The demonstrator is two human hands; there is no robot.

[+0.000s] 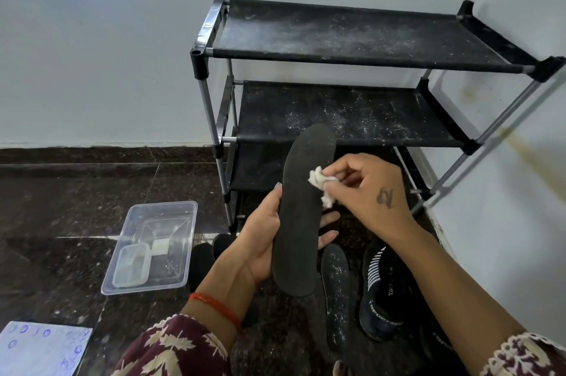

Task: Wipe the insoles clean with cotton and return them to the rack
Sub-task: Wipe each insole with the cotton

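Black and flat, the insole in the head view stands nearly upright in front of the person, its toe end overlapping the middle shelf of the shoe rack. The left hand grips it from behind around its lower half, thumb along the left edge and fingertips showing past the right edge. The right hand pinches a crumpled wad of white cotton between thumb and fingers, and the wad touches the insole's right edge near mid-length.

Just below, a second insole, speckled with white dust, lies on the dark stone floor, beside a dark sneaker with white stripes. The rack's black fabric shelves are dusty and bare, set against the pale wall. Left of the hands sits a clear plastic tub holding a smaller clear container. A sheet of paper with blue marks lies at the lower left corner.
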